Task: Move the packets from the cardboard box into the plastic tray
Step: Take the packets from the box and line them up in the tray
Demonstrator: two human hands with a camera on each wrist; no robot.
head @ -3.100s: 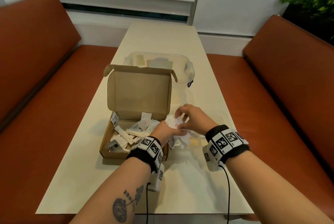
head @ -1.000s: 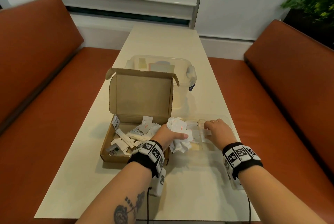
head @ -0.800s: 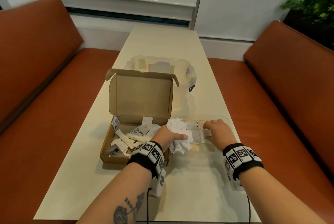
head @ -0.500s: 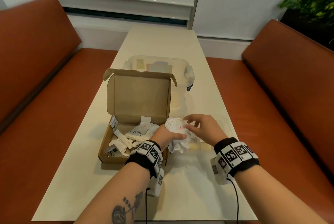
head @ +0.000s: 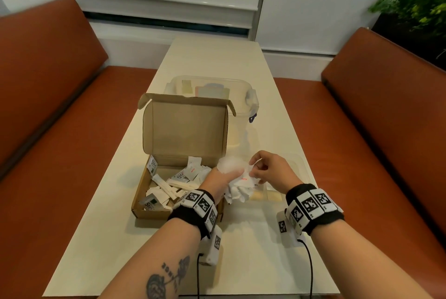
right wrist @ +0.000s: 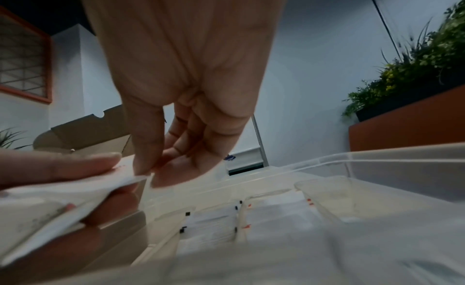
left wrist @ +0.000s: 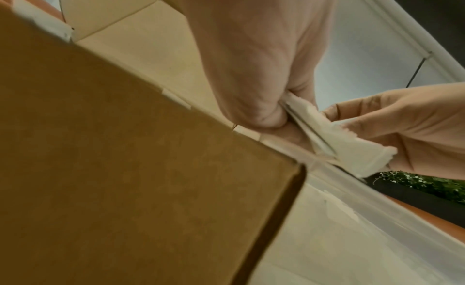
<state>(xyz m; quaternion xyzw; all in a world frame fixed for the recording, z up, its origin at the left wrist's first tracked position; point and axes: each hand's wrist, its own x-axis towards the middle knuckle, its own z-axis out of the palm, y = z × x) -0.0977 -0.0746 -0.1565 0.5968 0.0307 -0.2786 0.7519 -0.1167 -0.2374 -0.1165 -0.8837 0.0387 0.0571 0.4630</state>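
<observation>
An open cardboard box point(head: 154, 211) sits at the table's left with its lid up and several white packets point(head: 173, 185) inside. My left hand point(head: 224, 179) holds a bunch of white packets point(head: 237, 190) over the box's right edge. My right hand point(head: 268, 173) pinches the top packet point(right wrist: 125, 179) of that bunch between thumb and forefinger. Under the right hand lies the clear plastic tray point(head: 298, 165), divided into compartments point(right wrist: 327, 191), with a few packets point(right wrist: 211, 221) lying flat in it.
A clear lidded plastic container point(head: 212, 91) stands behind the box. Orange bench seats point(head: 60, 129) flank the narrow cream table point(head: 253, 250). A green plant point(head: 415, 11) stands at the far right. Cables hang from both wristbands near the table's front edge.
My right hand left the tray, where it had put down a packet, and came back left to the bunch. It now pinches another packet there. The left hand stayed put.
</observation>
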